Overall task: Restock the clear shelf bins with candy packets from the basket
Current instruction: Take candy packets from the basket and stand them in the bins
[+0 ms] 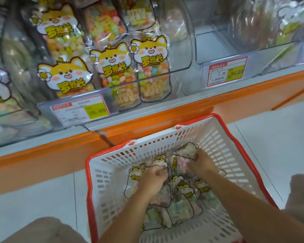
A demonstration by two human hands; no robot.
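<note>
Both hands are down in the basket (214,137), which sits on the floor below the shelf. The left hand (153,176) curls its fingers round the dog-face top of one packet (159,161). The right hand (204,163) looks to pinch a pink packet (184,153) at its 10 o'clock, though that part is blurry.

The other candy packets (181,193) lie flat in a heap under the arms. Most dog faces point to about 12 o'clock, and the long way of each packet runs from 12 to 6.

The clear shelf bins are up past the basket. The full bin (182,55) lies at 11 o'clock from the hands, and its packets stand up tall, faces on top. The barer bin (218,42) lies at 1 o'clock. The right hand is nearer to it, I think. A packet would need tipping up to stand like the others.
</note>
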